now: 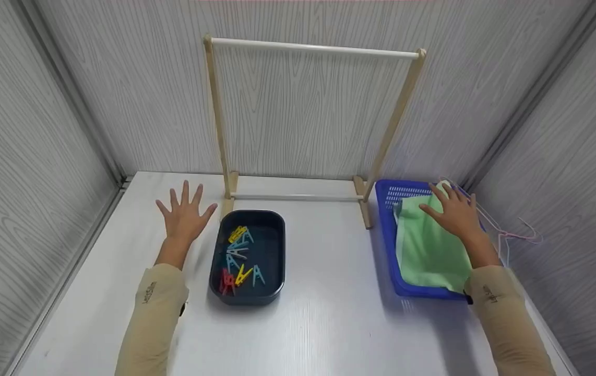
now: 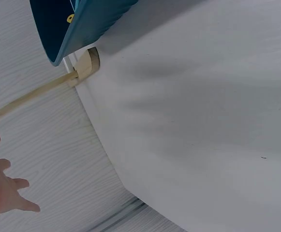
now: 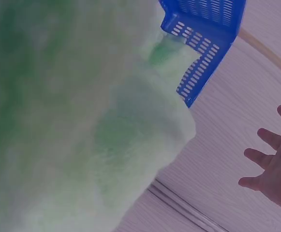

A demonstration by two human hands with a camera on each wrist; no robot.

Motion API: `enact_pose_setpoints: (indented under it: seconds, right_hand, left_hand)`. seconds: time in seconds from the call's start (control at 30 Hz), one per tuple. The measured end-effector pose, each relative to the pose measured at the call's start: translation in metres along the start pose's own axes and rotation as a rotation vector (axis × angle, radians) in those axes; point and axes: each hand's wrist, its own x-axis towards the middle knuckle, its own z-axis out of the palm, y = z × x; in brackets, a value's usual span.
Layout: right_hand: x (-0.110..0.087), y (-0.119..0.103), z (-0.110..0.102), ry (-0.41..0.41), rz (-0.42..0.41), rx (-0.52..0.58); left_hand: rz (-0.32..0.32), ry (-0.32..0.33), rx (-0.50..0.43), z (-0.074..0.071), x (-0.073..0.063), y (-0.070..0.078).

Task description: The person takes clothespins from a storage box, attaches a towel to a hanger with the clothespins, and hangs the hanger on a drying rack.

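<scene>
My left hand point(image 1: 184, 216) is held over the left side of the white table with its fingers spread and nothing in it. To its right stands a dark blue tub point(image 1: 272, 250) holding several clothespins point(image 1: 242, 274) in yellow, red and blue. My right hand point(image 1: 454, 211), fingers also spread, hovers above a light green cloth point(image 1: 426, 250) heaped in a blue plastic basket point(image 1: 397, 282). In the right wrist view the cloth point(image 3: 130, 145) fills the left side, and the hand point(image 3: 278, 166) shows apart from it.
A wooden rack with a white top bar point(image 1: 313, 47) stands at the back between tub and basket. Thin pink and white wire hangers point(image 1: 517, 236) stick out past the basket's right side. Grey wood-grain walls point(image 1: 26, 130) enclose the table point(image 1: 329, 313) at the back and sides.
</scene>
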Motion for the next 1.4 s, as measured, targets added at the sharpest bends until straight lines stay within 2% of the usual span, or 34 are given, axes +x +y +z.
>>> enact_pose_setpoints:
  seconds: [0.4,0.53,0.9,1.1,1.2,1.4]
  right_hand:
    - [-0.039,0.042,0.002,-0.038,0.098,0.051]
    - [-0.048,0.052,0.006,-0.051,0.124,0.049]
    - [-0.080,0.082,0.011,0.006,0.185,0.054]
    - [-0.094,0.094,0.016,0.007,0.217,0.038]
    - [-0.098,0.099,0.019,-0.013,0.242,0.055]
    - [-0.104,0.105,0.028,-0.089,0.287,0.177]
  left_hand:
    - [0.035,-0.021,0.001,0.012,-0.005,0.007]
    - [0.044,-0.010,0.012,0.015,-0.006,0.007]
    - [0.061,0.008,0.002,0.024,-0.012,0.008]
    - [0.060,0.002,-0.003,0.028,-0.014,0.008]
    - [0.060,-0.002,-0.005,0.030,-0.015,0.007]
    - [0.055,-0.012,0.013,0.032,-0.016,0.007]
